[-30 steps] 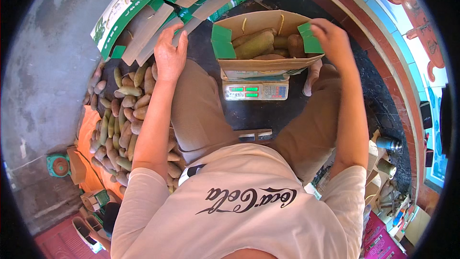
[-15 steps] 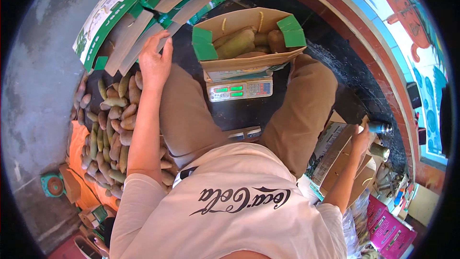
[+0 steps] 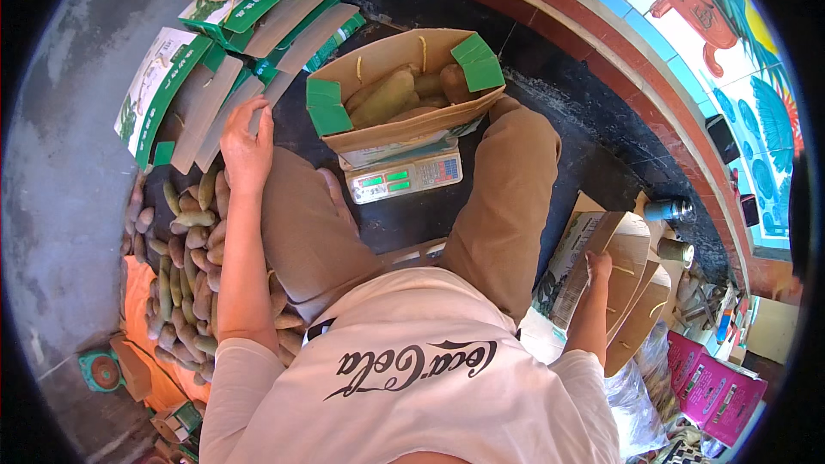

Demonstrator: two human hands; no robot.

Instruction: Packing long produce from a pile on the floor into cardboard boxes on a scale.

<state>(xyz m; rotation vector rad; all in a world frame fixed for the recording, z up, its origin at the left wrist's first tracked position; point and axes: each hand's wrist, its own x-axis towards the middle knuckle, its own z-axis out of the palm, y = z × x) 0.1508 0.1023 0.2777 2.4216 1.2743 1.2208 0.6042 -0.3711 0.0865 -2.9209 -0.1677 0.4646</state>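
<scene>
A seated worker's right hand (image 3: 599,268) is resting against brown cardboard cartons with yellow cord handles (image 3: 632,247), stacked out beyond the right knee; its fingers are bending at a panel's edge, though whether they are gripping cannot be told. The cartons' long axis is slanting from upper right to lower left, with the right hand plainly nearer. The left hand (image 3: 247,144) is hovering half-curled, thumb apart from fingers, holding nothing visible, just beside folded green-and-white cardboard cartons (image 3: 206,110). Between the knees, nearer the left hand, a green-flapped brown carton of oblong produce (image 3: 421,127) is sitting crosswise on a white digital scale (image 3: 406,179).
</scene>
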